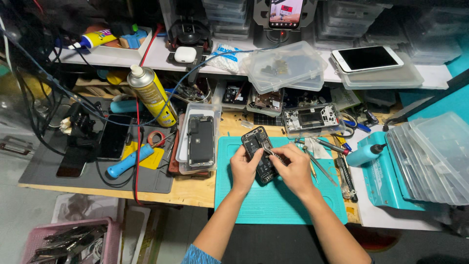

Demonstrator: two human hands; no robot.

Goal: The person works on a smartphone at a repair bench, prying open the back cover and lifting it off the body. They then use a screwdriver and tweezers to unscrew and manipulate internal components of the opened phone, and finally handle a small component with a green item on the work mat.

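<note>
An opened black phone with its insides showing lies tilted on a teal work mat. My left hand grips the phone's left edge and holds it steady. My right hand pinches thin metal tweezers whose tips touch the inside of the phone near its middle. Both forearms reach in from the bottom of the view.
A clear tray with a phone screen lies left of the mat, beside a yellow spray can and a blue-handled tool. Loose tools, a teal bottle and stacked clear lids sit right. Parts boxes crowd the shelf.
</note>
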